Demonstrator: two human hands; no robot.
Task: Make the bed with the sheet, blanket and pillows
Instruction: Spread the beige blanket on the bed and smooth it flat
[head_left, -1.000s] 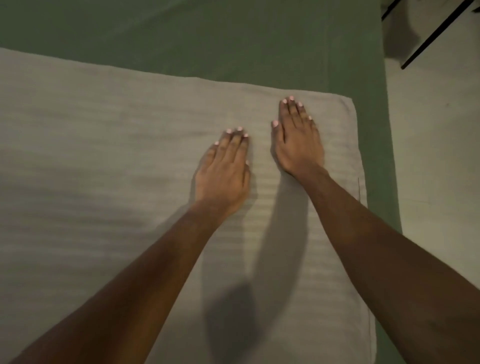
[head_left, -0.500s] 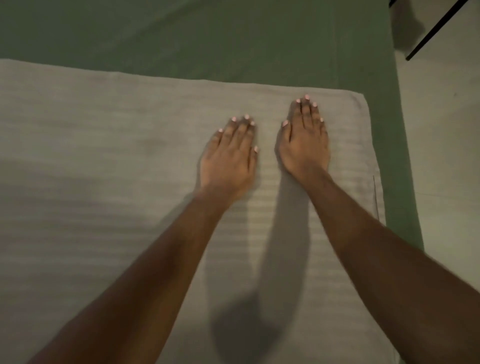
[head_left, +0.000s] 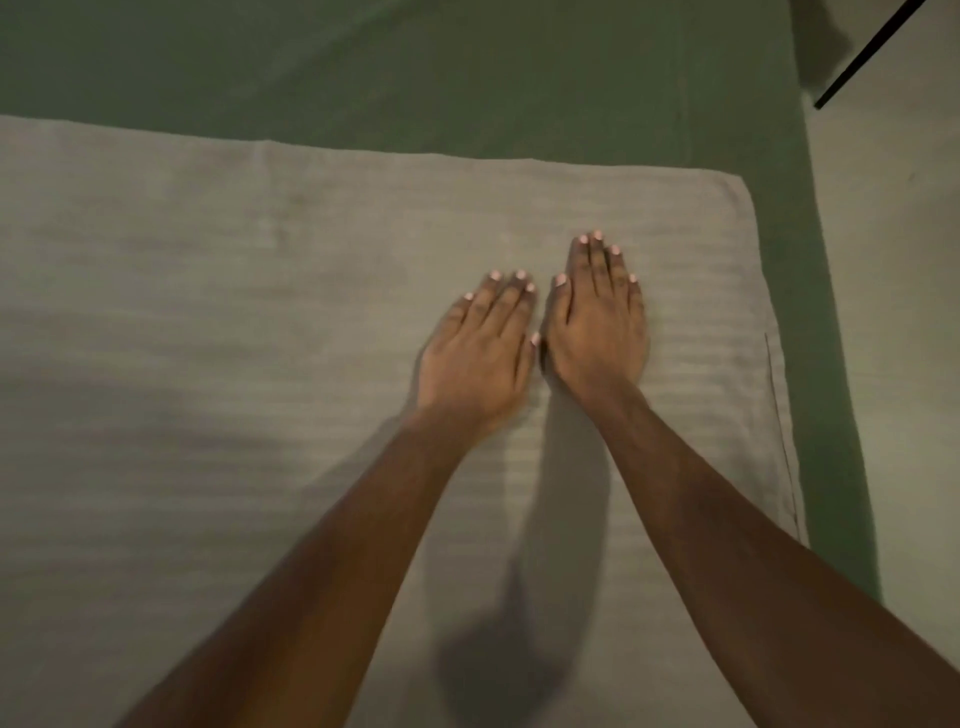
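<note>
A grey ribbed blanket lies spread flat over the green sheet that covers the bed. My left hand rests palm down on the blanket with straight fingers. Right beside it, thumbs nearly touching, my right hand also lies flat on the blanket, a little farther forward. Both hands are near the blanket's far right corner. No pillows are in view.
The green sheet shows as a strip along the bed's right edge and beyond the blanket's far edge. A pale floor lies to the right of the bed. A thin black bar crosses the top right corner.
Both hands have slid back toward me across the blanket, away from its far edge, and have drawn closer together. The view has shifted slightly to the left.
</note>
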